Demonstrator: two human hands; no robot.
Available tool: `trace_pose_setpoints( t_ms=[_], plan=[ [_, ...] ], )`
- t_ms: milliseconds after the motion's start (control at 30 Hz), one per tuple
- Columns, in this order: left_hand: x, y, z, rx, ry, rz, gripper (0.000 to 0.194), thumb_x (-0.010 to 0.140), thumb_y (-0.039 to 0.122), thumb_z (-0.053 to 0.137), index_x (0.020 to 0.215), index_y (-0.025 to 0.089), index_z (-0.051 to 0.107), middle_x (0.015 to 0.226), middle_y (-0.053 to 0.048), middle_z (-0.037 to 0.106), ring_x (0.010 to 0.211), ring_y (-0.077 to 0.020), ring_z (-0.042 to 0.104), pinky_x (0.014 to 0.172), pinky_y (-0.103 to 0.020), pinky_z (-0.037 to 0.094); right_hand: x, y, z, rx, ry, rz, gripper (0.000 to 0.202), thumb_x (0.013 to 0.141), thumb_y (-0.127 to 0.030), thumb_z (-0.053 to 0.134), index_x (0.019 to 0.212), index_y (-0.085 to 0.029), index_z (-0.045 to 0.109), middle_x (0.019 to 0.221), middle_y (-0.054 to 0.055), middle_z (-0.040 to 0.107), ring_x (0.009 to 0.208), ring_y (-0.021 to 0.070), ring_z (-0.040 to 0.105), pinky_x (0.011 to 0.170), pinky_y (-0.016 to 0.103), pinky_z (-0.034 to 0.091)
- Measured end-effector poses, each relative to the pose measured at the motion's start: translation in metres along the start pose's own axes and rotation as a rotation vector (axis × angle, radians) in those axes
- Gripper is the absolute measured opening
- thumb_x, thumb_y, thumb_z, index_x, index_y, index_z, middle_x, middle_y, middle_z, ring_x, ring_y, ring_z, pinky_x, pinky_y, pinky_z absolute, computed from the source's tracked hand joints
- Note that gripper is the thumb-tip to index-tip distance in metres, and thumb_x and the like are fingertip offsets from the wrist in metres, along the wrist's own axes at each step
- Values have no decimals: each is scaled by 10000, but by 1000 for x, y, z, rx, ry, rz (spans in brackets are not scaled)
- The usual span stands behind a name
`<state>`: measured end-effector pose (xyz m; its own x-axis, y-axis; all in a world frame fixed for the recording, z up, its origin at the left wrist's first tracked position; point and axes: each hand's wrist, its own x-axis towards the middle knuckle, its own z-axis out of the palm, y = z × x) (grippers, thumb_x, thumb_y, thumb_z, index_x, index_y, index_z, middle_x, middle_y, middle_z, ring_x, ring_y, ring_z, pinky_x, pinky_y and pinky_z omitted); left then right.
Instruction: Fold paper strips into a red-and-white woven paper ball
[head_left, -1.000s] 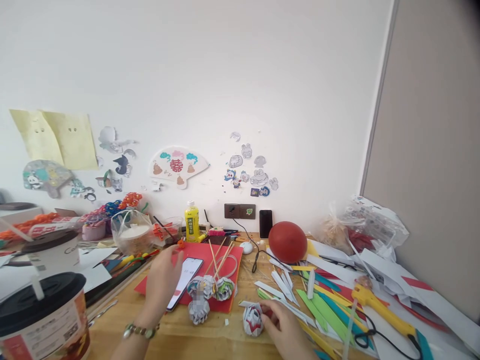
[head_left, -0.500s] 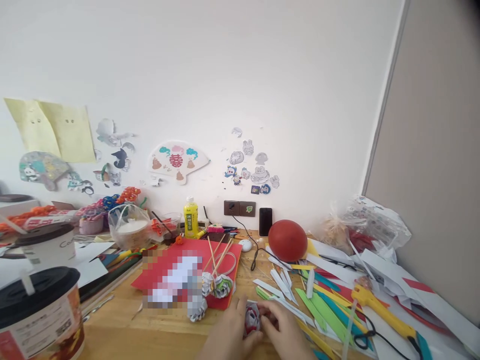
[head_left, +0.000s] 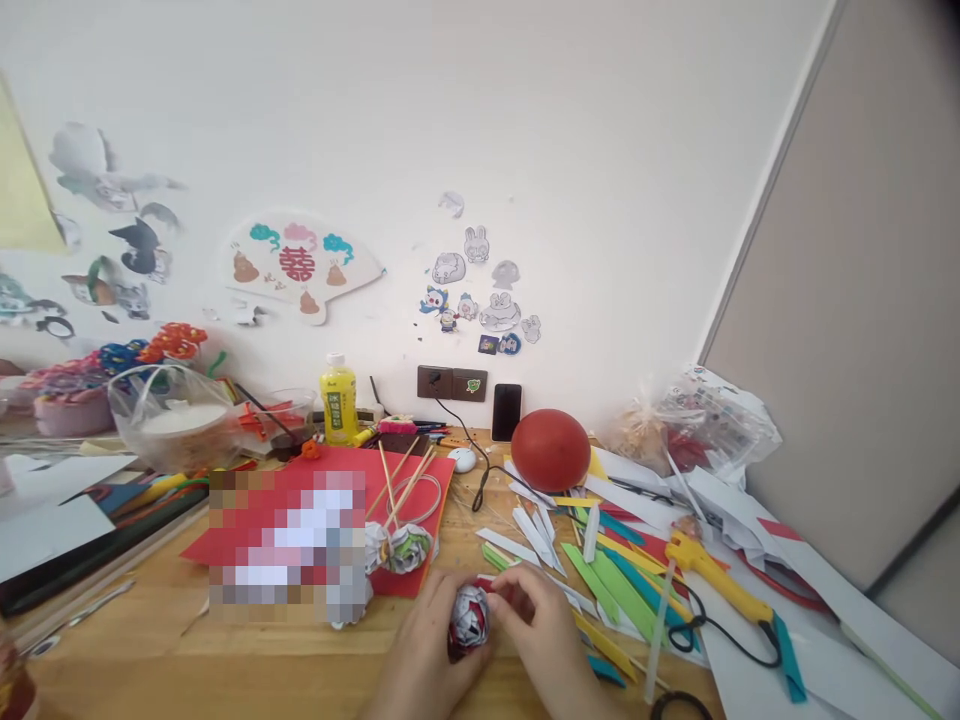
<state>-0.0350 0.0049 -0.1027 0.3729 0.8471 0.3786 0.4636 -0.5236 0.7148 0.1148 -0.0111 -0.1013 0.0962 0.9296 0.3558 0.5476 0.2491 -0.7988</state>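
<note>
A small ball-like bundle of folded white and red paper [head_left: 471, 615] is low in the middle of the view, above the wooden table [head_left: 285, 670]. My left hand [head_left: 431, 635] wraps round its left side, with the thumb underneath. The fingertips of my right hand [head_left: 529, 620] pinch at its upper right edge, where a bit of red shows. To the left, paper flowers in white and green [head_left: 411, 547] on wooden sticks [head_left: 409, 490] rest on red sheets [head_left: 442, 480].
Coloured paper strips [head_left: 600, 580] lie to the right, beside a yellow glue gun [head_left: 720, 580] with a black cord. Further back are a red balloon [head_left: 550, 450], a phone [head_left: 507, 412], a yellow bottle [head_left: 339, 400] and a bagged tub [head_left: 176, 420].
The view has shifted to the right and tilted down somewhat. The paper bundle has turned between my hands and shows more of its white folds. Both hands stay on it.
</note>
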Motion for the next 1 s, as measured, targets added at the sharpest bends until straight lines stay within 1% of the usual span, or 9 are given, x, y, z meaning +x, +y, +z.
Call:
trace_pose_setpoints(
  t_ms=[100,333,467,567,633,700,800,900,1000],
  plan=[
    [2,2,0,-21,-39,1,392,663,87,564,1026,234,558,974,-51,568,919,-221,578,797,-339,481,-1,0,-2,-11,-10,-23,63,739,-139,582,706,-171,625,716,29,621,671,181,575,612,261,437],
    [1,-6,1,-164,-104,-30,265,718,136,575,954,225,493,952,-43,612,902,-210,595,791,-323,485,-10,-9,0,134,-69,-157,158,805,-177,531,856,-197,679,894,69,669,867,206,606,781,314,458],
    [-3,-10,0,-169,-109,-9,366,706,120,572,1021,234,425,985,-47,607,879,-203,611,771,-318,505,-7,-11,-1,386,-73,65,209,804,-351,570,852,-175,672,884,89,663,869,228,609,779,345,470],
    [-6,-13,2,-139,-41,108,367,713,115,561,1022,245,412,1012,-52,581,915,-202,599,776,-311,509,-6,-13,-4,648,-276,237,392,763,-493,595,991,-179,648,989,98,655,937,257,599,774,364,480],
    [-8,-17,4,-109,45,193,351,720,155,577,1021,243,419,1039,-70,565,974,-223,576,810,-338,500,-6,-16,-7,776,-430,257,443,755,-521,596,1041,-187,641,1012,87,650,970,260,591,773,355,483],
    [-11,-22,4,-69,89,253,437,701,227,625,1088,229,424,1123,-111,538,1078,-272,523,872,-398,472,-6,-20,-9,829,-479,263,453,749,-513,610,1063,-187,635,999,76,651,968,254,592,781,352,481],
    [-11,-26,-2,-31,37,211,548,716,348,628,1199,207,410,1226,-149,510,1172,-317,459,928,-456,434,-7,-21,-9,788,-382,226,449,727,-479,650,1061,-180,623,1007,77,646,961,249,593,820,371,467],
    [-5,-19,-10,-112,-67,17,382,843,353,466,1203,228,436,1201,-105,581,1124,-260,532,919,-407,461,-6,-17,-7,679,-223,121,415,700,-448,685,1017,-189,618,1043,83,626,982,247,583,863,380,450],
    [2,-10,-13,-226,-152,-59,362,857,358,434,1193,232,476,1222,-76,599,1139,-242,536,926,-363,467,-5,-13,-6,621,-158,64,380,733,-449,647,1012,-193,614,1067,91,614,1009,241,572,876,372,450]
  ],
)
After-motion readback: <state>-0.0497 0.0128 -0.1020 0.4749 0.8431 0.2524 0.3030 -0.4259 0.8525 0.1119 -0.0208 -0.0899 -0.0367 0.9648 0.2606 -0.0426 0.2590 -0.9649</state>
